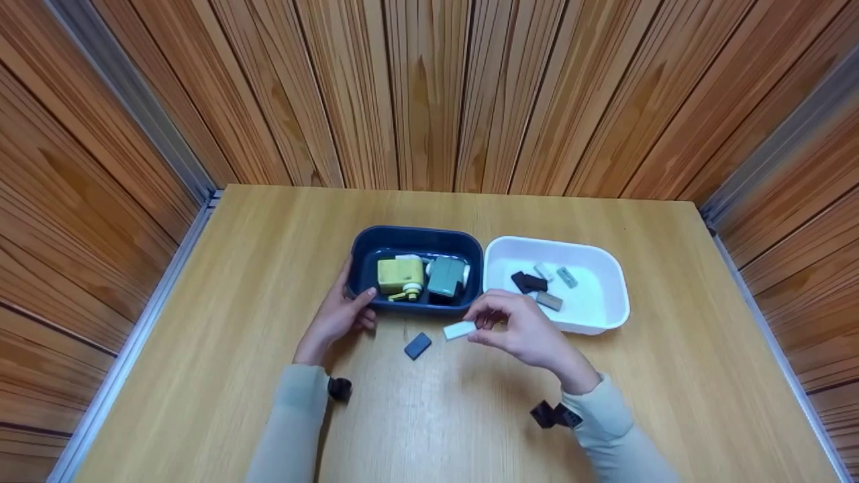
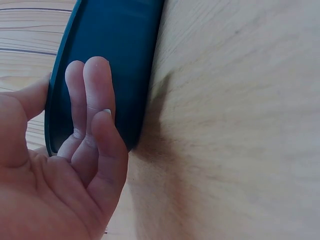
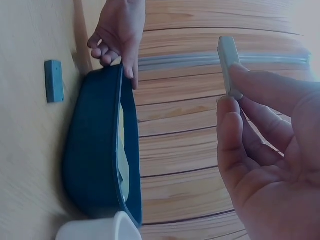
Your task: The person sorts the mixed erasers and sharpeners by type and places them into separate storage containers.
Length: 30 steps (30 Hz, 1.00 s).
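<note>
My left hand (image 1: 341, 310) grips the near left corner of a dark blue tub (image 1: 429, 308), thumb over the rim. In the left wrist view, several fingers (image 2: 96, 85) lie along the tub's outer wall. Between thumb and fingertips, my right hand (image 1: 517, 329) pinches a small white rectangular block (image 1: 459, 330) above the table, in front of the tub. A dark blue-grey block (image 1: 417, 346) lies on the table just left of the white one. Inside the tub sit a yellow boxy object (image 1: 397, 274) and a grey-green one (image 1: 445, 276), both with white parts; their kind is unclear.
A white tub (image 1: 614, 302) stands against the blue tub's right side. It holds several small blocks, among them black (image 1: 535, 283), tan (image 1: 549, 300) and grey-green (image 1: 567, 277) ones. Wood-patterned panels (image 1: 429, 100) enclose the table (image 1: 221, 302) at the back and sides.
</note>
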Each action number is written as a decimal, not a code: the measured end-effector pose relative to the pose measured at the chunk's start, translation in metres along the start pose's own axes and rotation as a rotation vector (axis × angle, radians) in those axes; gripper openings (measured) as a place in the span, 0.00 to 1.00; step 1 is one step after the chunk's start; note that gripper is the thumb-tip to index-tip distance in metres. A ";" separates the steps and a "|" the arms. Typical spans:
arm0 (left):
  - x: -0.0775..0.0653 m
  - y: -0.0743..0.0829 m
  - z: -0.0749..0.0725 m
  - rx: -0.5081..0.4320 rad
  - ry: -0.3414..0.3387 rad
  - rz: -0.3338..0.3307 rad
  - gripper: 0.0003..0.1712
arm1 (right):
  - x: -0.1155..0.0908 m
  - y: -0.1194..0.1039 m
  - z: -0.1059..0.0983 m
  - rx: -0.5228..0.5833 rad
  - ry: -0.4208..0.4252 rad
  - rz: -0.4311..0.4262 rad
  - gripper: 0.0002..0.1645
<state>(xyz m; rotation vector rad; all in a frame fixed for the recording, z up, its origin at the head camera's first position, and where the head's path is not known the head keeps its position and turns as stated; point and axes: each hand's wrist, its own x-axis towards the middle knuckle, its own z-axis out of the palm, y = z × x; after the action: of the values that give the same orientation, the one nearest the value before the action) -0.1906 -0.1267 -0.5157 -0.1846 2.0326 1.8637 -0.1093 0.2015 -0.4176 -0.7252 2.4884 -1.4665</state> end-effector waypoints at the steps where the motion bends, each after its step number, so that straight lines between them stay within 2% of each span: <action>1: 0.000 0.000 0.000 -0.003 0.001 -0.001 0.47 | 0.001 0.001 -0.002 -0.001 0.006 0.004 0.13; 9: 0.000 0.000 -0.001 -0.002 -0.008 -0.014 0.47 | 0.008 0.011 -0.020 -0.016 0.064 0.035 0.11; 18: 0.000 0.000 -0.002 0.000 -0.032 -0.011 0.50 | 0.015 0.023 -0.043 -0.040 0.175 0.108 0.12; 30: -0.001 -0.002 0.000 0.019 0.004 0.017 0.48 | 0.001 0.056 -0.090 -0.044 0.248 0.211 0.16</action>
<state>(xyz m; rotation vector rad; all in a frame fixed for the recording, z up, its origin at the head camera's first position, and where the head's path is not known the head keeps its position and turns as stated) -0.1888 -0.1272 -0.5170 -0.1662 2.0608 1.8547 -0.1614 0.2932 -0.4200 -0.2876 2.6855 -1.5087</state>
